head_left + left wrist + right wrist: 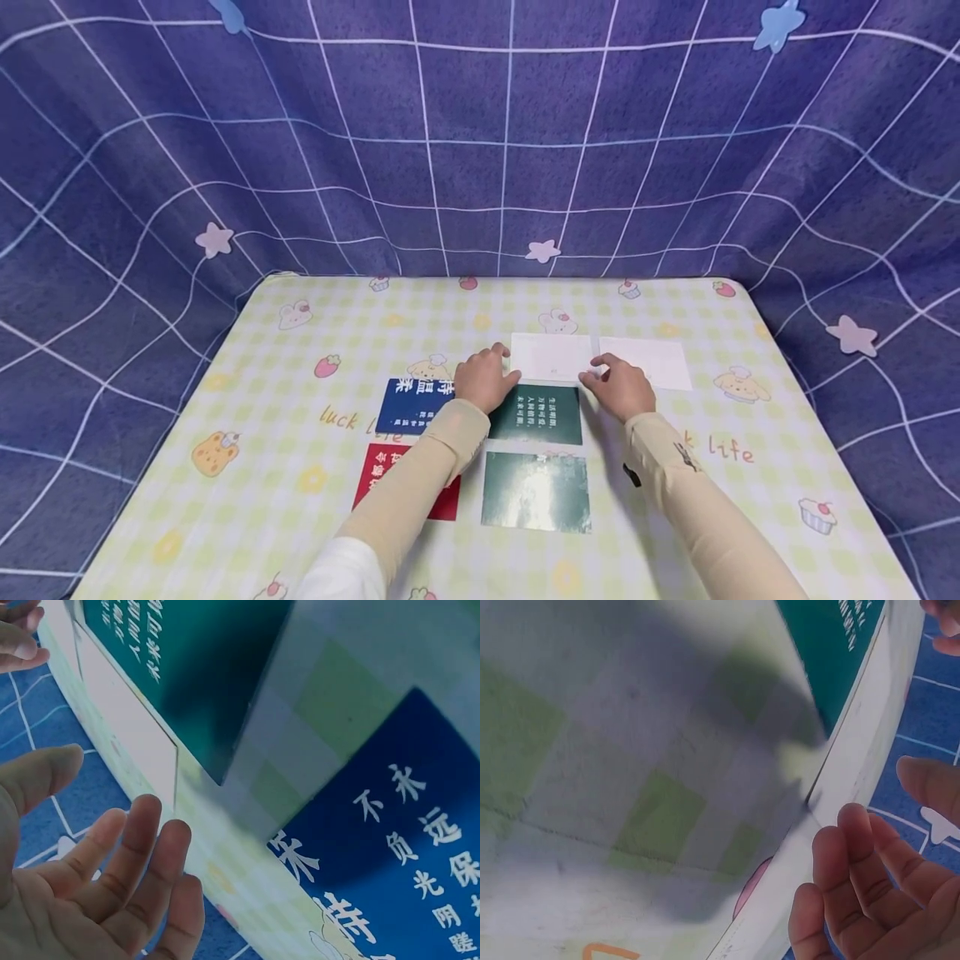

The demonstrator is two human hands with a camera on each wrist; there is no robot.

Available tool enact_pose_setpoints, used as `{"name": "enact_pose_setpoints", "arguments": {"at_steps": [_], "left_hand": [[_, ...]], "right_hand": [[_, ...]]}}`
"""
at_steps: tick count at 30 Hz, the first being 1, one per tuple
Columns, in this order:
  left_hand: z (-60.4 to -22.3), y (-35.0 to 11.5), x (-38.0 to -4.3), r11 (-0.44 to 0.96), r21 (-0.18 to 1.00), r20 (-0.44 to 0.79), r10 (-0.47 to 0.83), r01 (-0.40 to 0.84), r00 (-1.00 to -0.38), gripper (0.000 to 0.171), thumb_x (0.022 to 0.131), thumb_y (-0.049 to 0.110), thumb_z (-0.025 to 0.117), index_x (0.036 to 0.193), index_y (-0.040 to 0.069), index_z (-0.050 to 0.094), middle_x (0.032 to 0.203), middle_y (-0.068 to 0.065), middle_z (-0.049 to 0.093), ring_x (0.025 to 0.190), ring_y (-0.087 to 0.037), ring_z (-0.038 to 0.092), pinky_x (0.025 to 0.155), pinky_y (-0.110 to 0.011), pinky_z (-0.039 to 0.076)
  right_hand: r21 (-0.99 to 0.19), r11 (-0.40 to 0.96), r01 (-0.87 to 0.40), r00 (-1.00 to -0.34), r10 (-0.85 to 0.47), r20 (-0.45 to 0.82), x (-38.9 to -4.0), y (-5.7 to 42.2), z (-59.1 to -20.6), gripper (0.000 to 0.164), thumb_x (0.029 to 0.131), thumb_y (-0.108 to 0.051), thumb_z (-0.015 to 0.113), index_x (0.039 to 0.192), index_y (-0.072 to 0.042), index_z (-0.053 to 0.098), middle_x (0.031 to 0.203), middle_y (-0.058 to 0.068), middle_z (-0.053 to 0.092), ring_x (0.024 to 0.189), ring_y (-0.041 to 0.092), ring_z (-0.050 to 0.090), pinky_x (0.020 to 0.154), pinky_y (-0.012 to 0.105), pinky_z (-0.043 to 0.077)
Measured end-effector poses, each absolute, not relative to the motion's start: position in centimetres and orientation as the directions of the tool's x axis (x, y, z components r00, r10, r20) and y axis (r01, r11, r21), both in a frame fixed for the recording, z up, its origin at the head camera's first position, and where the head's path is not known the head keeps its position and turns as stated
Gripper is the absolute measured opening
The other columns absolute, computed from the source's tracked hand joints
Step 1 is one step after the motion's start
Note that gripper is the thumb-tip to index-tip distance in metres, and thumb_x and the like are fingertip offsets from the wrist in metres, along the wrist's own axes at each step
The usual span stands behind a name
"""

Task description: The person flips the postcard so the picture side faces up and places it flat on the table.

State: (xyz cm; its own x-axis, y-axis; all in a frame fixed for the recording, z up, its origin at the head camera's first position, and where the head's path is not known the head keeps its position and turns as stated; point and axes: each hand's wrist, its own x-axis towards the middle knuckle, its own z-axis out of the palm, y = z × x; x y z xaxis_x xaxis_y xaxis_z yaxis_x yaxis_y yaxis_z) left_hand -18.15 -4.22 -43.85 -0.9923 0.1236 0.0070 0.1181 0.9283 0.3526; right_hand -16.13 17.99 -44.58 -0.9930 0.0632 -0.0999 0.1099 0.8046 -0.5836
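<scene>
In the head view, a white card (551,357) lies on the table between my two hands, and a second white card (663,367) lies to its right. My left hand (483,382) hovers by the first card's left edge, fingers loosely bent and nothing in them. Close to the lower right corner of that card is my right hand (624,390), relaxed, partly covering the second white card. A green card (536,414) with white writing lies just below the first white card. The wrist views show both palms holding nothing, the left hand (112,877) and right hand (885,885).
Left of the green card lies a blue card (405,408), with a red card (367,479) below it, both partly behind my left arm. A glossy green card (536,492) lies nearer me. Beneath is a checked tablecloth (262,400); a blue curtain (465,175) hangs behind.
</scene>
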Motion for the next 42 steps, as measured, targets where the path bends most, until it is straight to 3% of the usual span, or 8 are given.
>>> {"name": "enact_pose_setpoints", "arguments": {"at_steps": [10,17,21,29,42], "left_hand": [[-44.5,-4.1,-20.1,0.925,0.372,-0.085,0.120,0.080,-0.989,0.049,0.095,0.032,0.073,0.137,0.011,0.059,0.121,-0.012,0.071,0.104,-0.030,0.069,0.092,-0.049,0.052],[-45.5,-4.3,-21.3,0.926,0.372,-0.127,0.121,0.066,-0.985,0.055,0.094,0.033,0.075,0.142,0.012,0.056,0.125,-0.013,0.069,0.110,-0.030,0.067,0.094,-0.048,0.050],[-46.2,-4.4,-22.1,0.929,0.362,-0.134,0.134,0.077,-0.982,0.061,0.092,0.035,0.076,0.145,0.013,0.053,0.125,-0.014,0.069,0.108,-0.030,0.067,0.091,-0.047,0.052],[-46.3,-4.2,-23.7,0.923,0.373,-0.193,0.175,0.093,-0.965,0.074,0.090,0.037,0.079,0.153,0.019,0.046,0.130,-0.015,0.067,0.111,-0.032,0.067,0.090,-0.047,0.053],[-46.7,-3.5,-25.1,0.946,0.312,-0.258,0.171,0.085,-0.951,0.094,0.080,0.036,0.087,0.158,0.021,0.037,0.132,-0.013,0.066,0.114,-0.032,0.066,0.093,-0.046,0.052]], "right_hand": [[-0.549,0.830,0.102,-0.993,0.052,-0.106,-18.1,18.6,-45.0,0.050,0.094,-0.032,0.071,0.135,-0.004,0.061,0.105,0.022,0.072,0.091,0.039,0.069,0.075,0.051,0.054],[-0.547,0.832,0.086,-0.991,0.016,-0.132,-19.7,18.8,-45.3,0.054,0.093,-0.030,0.072,0.139,-0.006,0.059,0.105,0.021,0.072,0.087,0.034,0.067,0.072,0.047,0.052],[-0.535,0.842,0.063,-0.987,-0.025,-0.156,-20.6,19.0,-45.5,0.057,0.092,-0.029,0.073,0.142,-0.006,0.056,0.109,0.022,0.072,0.096,0.038,0.067,0.082,0.050,0.052],[-0.518,0.854,0.034,-0.978,-0.078,-0.192,-22.7,19.4,-45.9,0.066,0.089,-0.028,0.076,0.146,-0.006,0.051,0.142,0.028,0.053,0.126,0.050,0.053,0.104,0.057,0.043],[-0.500,0.864,0.066,-0.962,-0.077,-0.260,-23.4,19.1,-46.0,0.078,0.086,-0.025,0.081,0.150,-0.001,0.043,0.147,0.029,0.048,0.133,0.050,0.047,0.111,0.056,0.036]]}}
